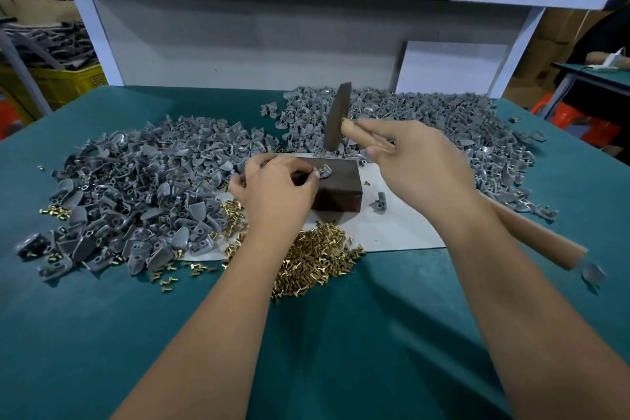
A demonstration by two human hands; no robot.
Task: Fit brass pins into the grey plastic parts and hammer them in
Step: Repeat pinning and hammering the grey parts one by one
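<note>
My left hand (276, 187) pinches a small grey plastic part (325, 171) with a brass pin standing in it, holding it on top of a dark block (341, 193). My right hand (419, 164) grips the wooden handle of a hammer (337, 118) just behind the head. The dark steel head hangs a little above the block and the part. The handle's long end (542, 235) sticks out behind my right wrist. A heap of loose brass pins (313, 259) lies in front of the block.
A big pile of grey parts (136, 198) covers the green table (102, 334) at the left, another pile (426, 119) spreads behind the block. A white sheet (392, 232) lies under the block. One grey part (380, 203) lies beside the block. A yellow crate (61, 82) stands beyond the table's left edge.
</note>
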